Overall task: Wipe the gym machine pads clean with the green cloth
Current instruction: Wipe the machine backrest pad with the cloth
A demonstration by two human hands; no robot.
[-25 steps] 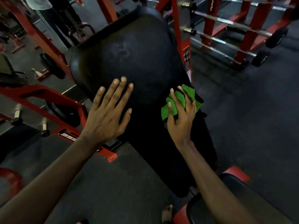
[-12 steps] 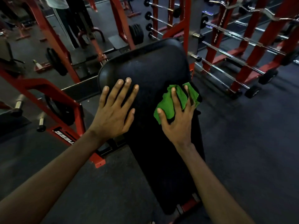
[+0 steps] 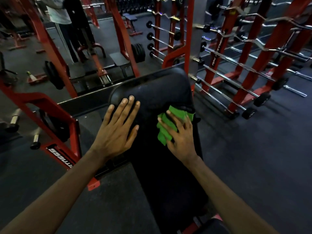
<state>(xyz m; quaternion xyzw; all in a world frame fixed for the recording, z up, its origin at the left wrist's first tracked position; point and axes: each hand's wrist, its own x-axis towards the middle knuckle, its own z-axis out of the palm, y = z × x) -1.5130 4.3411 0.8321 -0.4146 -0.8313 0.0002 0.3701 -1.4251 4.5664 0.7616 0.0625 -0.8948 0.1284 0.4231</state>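
- While my right hand [image 3: 180,137] presses the green cloth [image 3: 163,132] onto the long black pad [image 3: 157,92], I judge the wiping to be under way, not finished.
- The cloth lies bunched on the pad's right side, close to its upper end, and one corner reaches the pad's right edge.
- My right fingers lie spread and fairly straight over the cloth. They push it down flat and do not curl round it, though the fingertips are blurred.
- My left hand [image 3: 116,130] rests flat on the pad's left side with its fingers straight and apart. It holds nothing and, I think, only steadies the pad.
- The pad is too dark for me to tell which parts are already clean. A faint dull patch shows near its top, beyond my left fingertips.
- The rounded top end beyond the cloth and the long stretch of pad below my wrists both look like ground I must cover or check.
- Another cushion [image 3: 214,225] peeks in below the pad's lower end, and I take it to be waiting its turn.
- A red frame [image 3: 55,108] stands left of the pad, and a rack of bars [image 3: 236,65] stands to its right.
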